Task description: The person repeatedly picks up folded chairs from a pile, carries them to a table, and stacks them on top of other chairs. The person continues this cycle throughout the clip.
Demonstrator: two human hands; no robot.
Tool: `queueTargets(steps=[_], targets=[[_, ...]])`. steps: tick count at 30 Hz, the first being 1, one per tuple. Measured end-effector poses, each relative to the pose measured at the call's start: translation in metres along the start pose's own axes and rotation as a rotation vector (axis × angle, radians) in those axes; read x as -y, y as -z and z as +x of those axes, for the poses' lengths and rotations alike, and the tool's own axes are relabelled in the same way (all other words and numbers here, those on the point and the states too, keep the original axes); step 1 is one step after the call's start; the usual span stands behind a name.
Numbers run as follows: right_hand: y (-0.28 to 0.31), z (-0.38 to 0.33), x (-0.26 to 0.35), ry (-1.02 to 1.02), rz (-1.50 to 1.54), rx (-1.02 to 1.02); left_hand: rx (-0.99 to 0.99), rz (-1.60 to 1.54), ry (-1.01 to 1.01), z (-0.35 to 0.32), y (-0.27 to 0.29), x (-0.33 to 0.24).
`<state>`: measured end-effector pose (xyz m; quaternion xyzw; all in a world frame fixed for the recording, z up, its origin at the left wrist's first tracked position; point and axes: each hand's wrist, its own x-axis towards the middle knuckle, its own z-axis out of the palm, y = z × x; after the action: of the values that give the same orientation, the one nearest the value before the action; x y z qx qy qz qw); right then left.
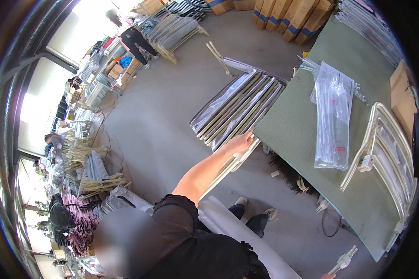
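Since the cream tubular frame [221, 180] is judged stiff, fairly light and slippery, hold is best taken on its straight rails. It is located just below centre, toward five o'clock, and is gripped by a co-worker's hand [241, 142] beside a corner of the table [284, 122]. At one o'clock, brown cartons [300, 16] are seen, contents hidden. The wearer's left hand is not seen; whether the cropped hand [329, 276] at five o'clock, near a white bracket [344, 259], is the right, or gripping, cannot be told. At three o'clock, white strips [324, 139] are contained in a clear bag [339, 125].
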<state>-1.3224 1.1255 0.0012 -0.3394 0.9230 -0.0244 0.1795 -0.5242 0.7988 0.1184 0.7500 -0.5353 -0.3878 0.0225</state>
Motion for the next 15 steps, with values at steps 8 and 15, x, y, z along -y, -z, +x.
queueTargets(steps=[8,15], targets=[[0.008,0.0,-0.004,-0.004,-0.019,-0.031,-0.072,-0.058,-0.121,0.03,-0.017,0.01],[0.045,-0.03,0.118,-0.129,0.031,-0.049,-0.055,-0.01,-0.094,0.04,0.0,0.052]])
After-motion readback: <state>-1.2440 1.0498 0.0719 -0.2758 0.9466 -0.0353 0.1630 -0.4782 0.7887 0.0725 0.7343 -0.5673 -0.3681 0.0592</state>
